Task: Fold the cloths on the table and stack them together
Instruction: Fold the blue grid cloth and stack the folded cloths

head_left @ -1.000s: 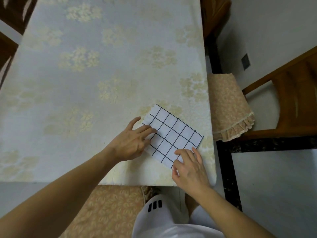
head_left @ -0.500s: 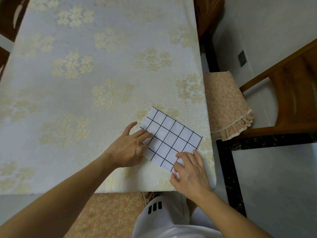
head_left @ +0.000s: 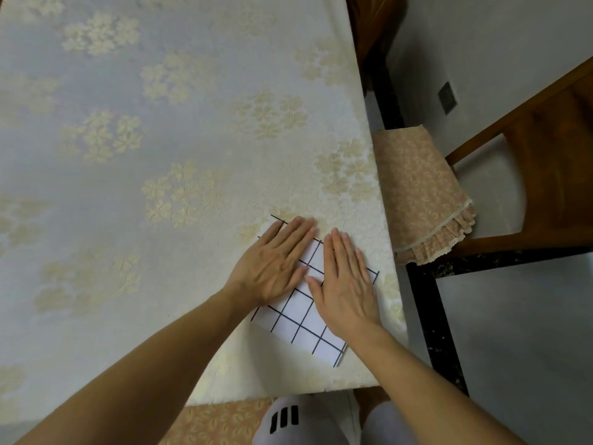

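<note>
A folded white cloth with a black grid pattern (head_left: 301, 326) lies flat near the table's front right corner. My left hand (head_left: 272, 264) rests flat on its left part, palm down, fingers straight and together. Beside it, my right hand (head_left: 346, 284) presses flat on the cloth's right part in the same way. Both hands cover much of the cloth's far half. Neither hand grips anything. No other cloth is in sight on the table.
The table (head_left: 160, 155) wears a pale tablecloth with cream flower patterns. A wooden chair (head_left: 545, 149) with a beige frilled seat cover (head_left: 420, 194) stands right of the table. My knees in white shorts (head_left: 298, 422) show below the front edge.
Both hands moved from the cloth's near edges onto its top and now lie flat on it. The camera view shifted closer and slightly down.
</note>
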Tool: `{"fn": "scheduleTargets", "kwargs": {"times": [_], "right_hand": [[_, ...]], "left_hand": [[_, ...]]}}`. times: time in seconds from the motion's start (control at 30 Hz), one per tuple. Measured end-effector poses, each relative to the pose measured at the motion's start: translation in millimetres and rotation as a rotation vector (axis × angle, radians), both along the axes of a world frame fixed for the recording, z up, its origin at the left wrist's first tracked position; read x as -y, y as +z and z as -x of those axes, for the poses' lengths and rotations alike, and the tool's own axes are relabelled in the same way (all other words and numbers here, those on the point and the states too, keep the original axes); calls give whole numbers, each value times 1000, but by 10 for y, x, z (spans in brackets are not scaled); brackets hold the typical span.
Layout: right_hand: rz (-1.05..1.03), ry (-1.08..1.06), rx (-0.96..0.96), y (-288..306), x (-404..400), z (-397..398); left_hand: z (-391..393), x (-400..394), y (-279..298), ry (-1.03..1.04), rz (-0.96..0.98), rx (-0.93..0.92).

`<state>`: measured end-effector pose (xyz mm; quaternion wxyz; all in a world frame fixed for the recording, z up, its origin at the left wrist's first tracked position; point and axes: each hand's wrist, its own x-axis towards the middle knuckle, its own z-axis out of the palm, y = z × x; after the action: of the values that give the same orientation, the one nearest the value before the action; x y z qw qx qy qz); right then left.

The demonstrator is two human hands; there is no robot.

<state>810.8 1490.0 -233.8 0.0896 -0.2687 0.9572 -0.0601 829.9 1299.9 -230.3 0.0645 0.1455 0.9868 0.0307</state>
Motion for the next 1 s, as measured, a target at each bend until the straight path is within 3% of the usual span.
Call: {"fn": "scheduleTargets", "kwargs": {"times": [0.43,0.83,1.0], "right_hand": [[-108,34,18,-37,-327,33],[-103,140,37,-64,-317,76],[-92,160,42,-43,-370,73]], "left_hand": [[-14,161,-19,176,-38,40],[-220,-151,-75,196,-48,79],[-325,-265,-45,373,-89,75]]}}
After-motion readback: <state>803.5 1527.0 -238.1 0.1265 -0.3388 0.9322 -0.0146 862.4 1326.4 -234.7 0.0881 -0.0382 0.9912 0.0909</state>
